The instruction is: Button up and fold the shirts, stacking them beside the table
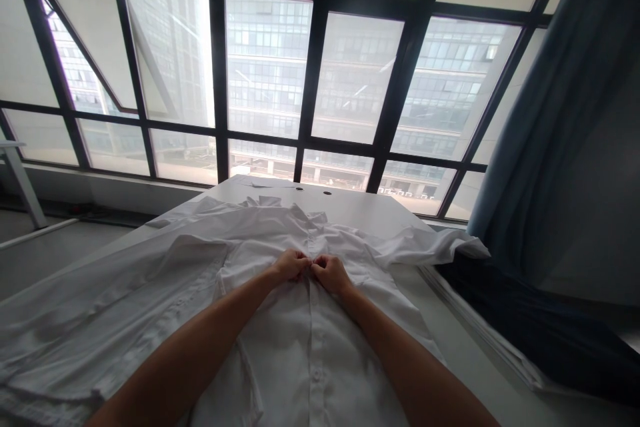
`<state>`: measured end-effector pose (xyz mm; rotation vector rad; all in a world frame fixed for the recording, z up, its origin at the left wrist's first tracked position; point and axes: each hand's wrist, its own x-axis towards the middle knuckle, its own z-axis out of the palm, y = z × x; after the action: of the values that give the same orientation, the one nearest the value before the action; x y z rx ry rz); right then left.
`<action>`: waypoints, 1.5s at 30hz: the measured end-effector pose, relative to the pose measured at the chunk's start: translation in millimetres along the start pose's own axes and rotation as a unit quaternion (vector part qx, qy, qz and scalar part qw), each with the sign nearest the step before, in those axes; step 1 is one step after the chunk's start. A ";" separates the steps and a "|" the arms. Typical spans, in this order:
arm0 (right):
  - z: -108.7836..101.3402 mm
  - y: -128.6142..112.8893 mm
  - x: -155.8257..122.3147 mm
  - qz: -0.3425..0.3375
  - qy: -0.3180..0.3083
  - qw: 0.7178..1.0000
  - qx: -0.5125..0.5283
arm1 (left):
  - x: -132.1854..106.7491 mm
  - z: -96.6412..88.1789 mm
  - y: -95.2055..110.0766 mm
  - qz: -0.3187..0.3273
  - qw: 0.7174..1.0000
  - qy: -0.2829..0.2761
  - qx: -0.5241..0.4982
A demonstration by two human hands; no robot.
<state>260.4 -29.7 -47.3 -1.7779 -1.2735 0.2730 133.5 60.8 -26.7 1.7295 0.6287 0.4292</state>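
A white button-up shirt (350, 360) lies front side up on the table, its collar toward the window and one sleeve (425, 245) stretched out to the right. My left hand (291, 265) and my right hand (330, 272) meet at the upper part of its button placket (316, 347). Both are closed, with fingertips pinching the placket cloth from either side. Whether a button sits between the fingers is hidden. Lower down, buttons show along the placket.
More white cloth (125, 300) spreads over the left side of the white table (370, 205). Dark folded fabric (525, 320) and a white folded stack (480, 327) lie along the right. A blue-grey curtain (540, 167) hangs at the right, beside large black-framed windows (267, 67).
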 end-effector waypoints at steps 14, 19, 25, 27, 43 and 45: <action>-10.0 -15.2 0.8 0.155 -0.096 0.964 0.192 | -2.5 0.4 0.9 0.011 1.000 -0.011 0.007; -11.8 -14.6 2.6 0.172 -0.117 0.950 0.233 | -2.5 0.5 -0.1 0.035 0.999 -0.007 0.026; -14.6 -11.1 5.7 0.179 -0.130 0.942 0.253 | -2.3 4.8 -2.1 0.044 0.994 0.025 0.093; -12.7 -8.7 5.6 0.178 -0.127 0.944 0.247 | -4.6 6.9 -1.8 0.065 0.980 0.077 0.173; -33.3 -9.0 -60.4 -0.130 -0.082 0.986 -0.063 | -105.1 0.9 -12.0 0.244 0.840 0.031 0.484; -46.6 -8.1 -81.5 -0.168 -0.115 0.977 -0.062 | -127.4 -15.5 -10.1 0.258 0.844 0.001 0.470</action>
<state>248.1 -122.8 -39.7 -1.6322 -1.7655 0.2142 22.3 -4.0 -27.2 2.8739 0.3655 0.5346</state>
